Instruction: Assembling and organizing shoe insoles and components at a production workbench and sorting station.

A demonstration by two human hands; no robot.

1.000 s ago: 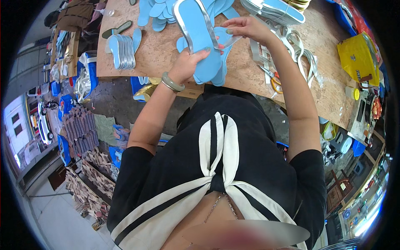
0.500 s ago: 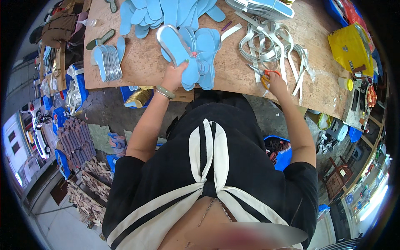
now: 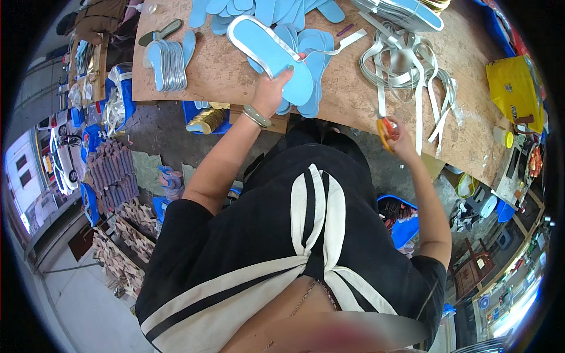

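Observation:
My left hand (image 3: 272, 93) grips a blue insole (image 3: 266, 46) whose edge carries a shiny silver-white strip around the toe end and sides. From its right side a loose tail of strip (image 3: 348, 42) runs off across the table. Under it lie more blue insoles (image 3: 318, 73), overlapping in a loose pile. At the table's front edge my right hand (image 3: 402, 143) is closed around scissors with orange handles (image 3: 386, 130). Their blades point away from me and are hard to make out. Just beyond them lies a tangle of white and silver strips (image 3: 406, 62).
A stack of silver-edged insoles (image 3: 168, 65) stands at the left beside a dark-handled tool (image 3: 162, 32). More blue insoles (image 3: 282, 12) spread at the back, with a bundled stack (image 3: 406, 15) to the right. A yellow bag (image 3: 515, 88) sits at the right edge.
My right hand has drawn the scissors back toward the table's front edge, and their blades have swung from leftward to away from me. The left hand still holds the insole, now tilted further left.

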